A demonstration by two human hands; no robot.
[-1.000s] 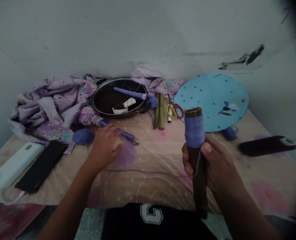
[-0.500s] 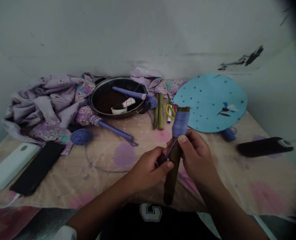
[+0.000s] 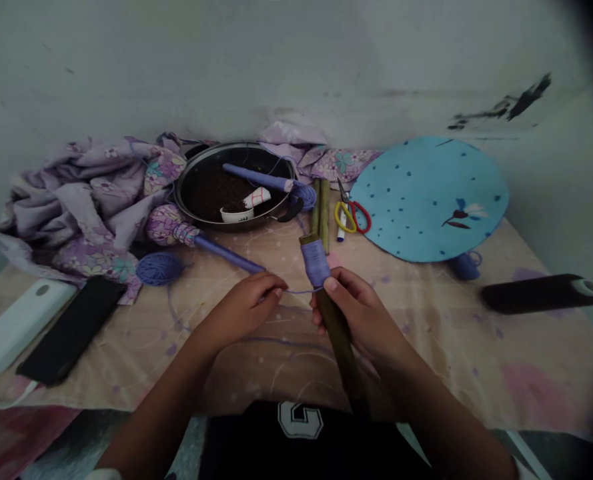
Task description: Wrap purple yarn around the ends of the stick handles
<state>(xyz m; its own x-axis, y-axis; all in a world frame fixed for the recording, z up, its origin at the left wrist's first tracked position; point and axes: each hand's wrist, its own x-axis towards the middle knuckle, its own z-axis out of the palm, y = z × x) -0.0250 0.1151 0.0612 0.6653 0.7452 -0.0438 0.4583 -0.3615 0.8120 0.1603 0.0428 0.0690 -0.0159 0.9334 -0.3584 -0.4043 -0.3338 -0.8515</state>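
My right hand (image 3: 359, 303) is wrapped round a greenish-brown stick (image 3: 340, 347), its thumb pressed just under a band of purple yarn (image 3: 316, 262) wound near the top end. The stick leans, top to the left, lower end close to my body. To the left, my left hand (image 3: 249, 300) pinches a strand of yarn (image 3: 301, 291), which runs taut from its fingertips to the bottom of the winding. Past that hand lies a purple-wrapped stick (image 3: 231, 255) with a floral cloth head (image 3: 169, 225). A ball of purple yarn (image 3: 160, 268) rests left of it.
Behind my hands stand a black pan (image 3: 206, 217), two bare sticks (image 3: 325, 213), scissors (image 3: 352, 217) and a blue round board (image 3: 426, 200). Crumpled floral cloth (image 3: 86, 200), a black phone (image 3: 73, 333) and a white power bank (image 3: 23, 327) lie left. A dark oblong object (image 3: 536, 295) lies right.
My left hand has moved left, away from the stick, drawing the yarn strand out. The stick in my right hand has shifted left and now tilts the other way.
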